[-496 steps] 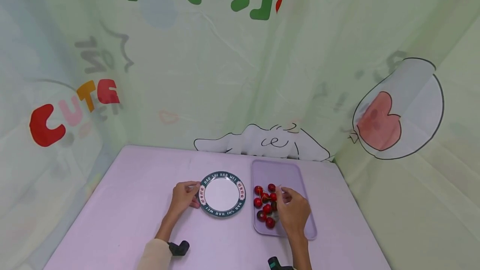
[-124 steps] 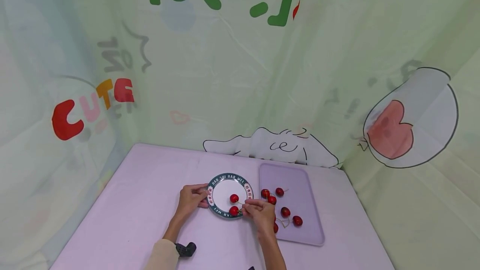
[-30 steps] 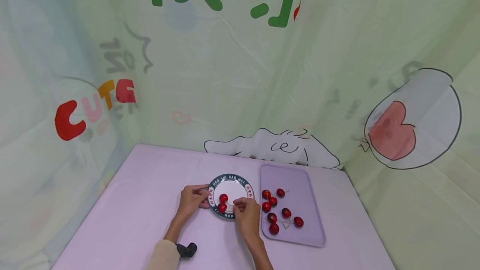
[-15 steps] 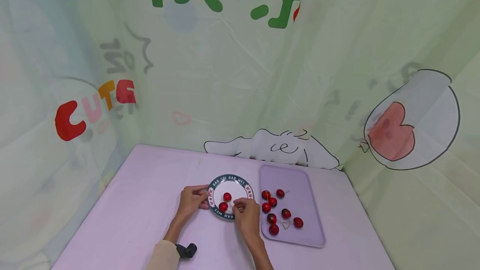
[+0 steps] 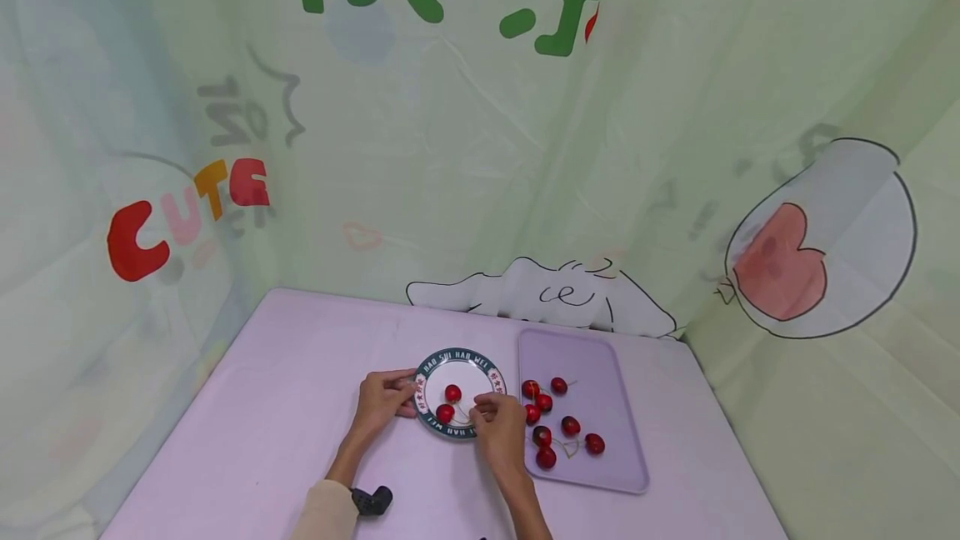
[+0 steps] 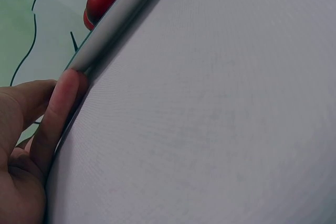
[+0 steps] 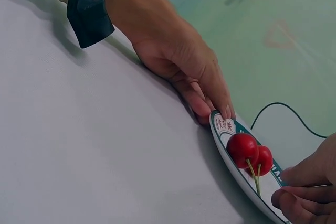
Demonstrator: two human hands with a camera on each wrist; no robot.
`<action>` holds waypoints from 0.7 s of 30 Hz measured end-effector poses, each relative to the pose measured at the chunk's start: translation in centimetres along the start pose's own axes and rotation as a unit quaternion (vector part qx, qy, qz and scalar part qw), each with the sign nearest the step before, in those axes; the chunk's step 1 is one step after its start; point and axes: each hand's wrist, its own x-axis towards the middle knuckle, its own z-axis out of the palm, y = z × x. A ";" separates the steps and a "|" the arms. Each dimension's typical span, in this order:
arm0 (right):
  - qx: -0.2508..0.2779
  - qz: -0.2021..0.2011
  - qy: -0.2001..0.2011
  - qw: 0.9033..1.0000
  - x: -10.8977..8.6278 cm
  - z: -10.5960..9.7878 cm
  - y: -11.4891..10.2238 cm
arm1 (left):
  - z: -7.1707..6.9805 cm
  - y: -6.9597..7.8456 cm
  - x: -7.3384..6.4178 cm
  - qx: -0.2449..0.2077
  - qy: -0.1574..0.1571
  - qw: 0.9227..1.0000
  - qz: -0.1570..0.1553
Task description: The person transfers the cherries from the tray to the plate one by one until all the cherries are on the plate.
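Observation:
A pair of red cherries [image 5: 445, 413], with thin green stems, lies on a white plate [image 5: 460, 354] with a dark green lettered rim. My left hand [image 5: 380, 402] pinches the plate's left rim. In the left wrist view, its fingertips [image 6: 65, 90] meet at the plate's edge. My right hand [image 5: 501, 433] hovers over the plate's right side, fingers loosely bent. In the right wrist view a small gap shows between its fingertips [image 7: 278, 198] and the stem ends, and it holds nothing visible. The palm side of the right hand is partly hidden.
To the right of the plate stands a purple tray [image 5: 573, 352] with several cherries [image 5: 570, 426] on its left and near parts. A pale tablecloth [image 5: 315, 348] covers the table. Behind hangs a printed curtain [image 5: 480, 148].
Earlier my right hand was over the tray, then brought the cherry pair by the stems onto the plate. Just now its fingers have parted from the stems and shifted slightly right. Left hand stays.

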 end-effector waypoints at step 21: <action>-0.002 -0.027 0.077 0.997 1.8 -2.1 0.9 | 0.0 0.0 0.0 -0.003 -0.001 1.000 -0.010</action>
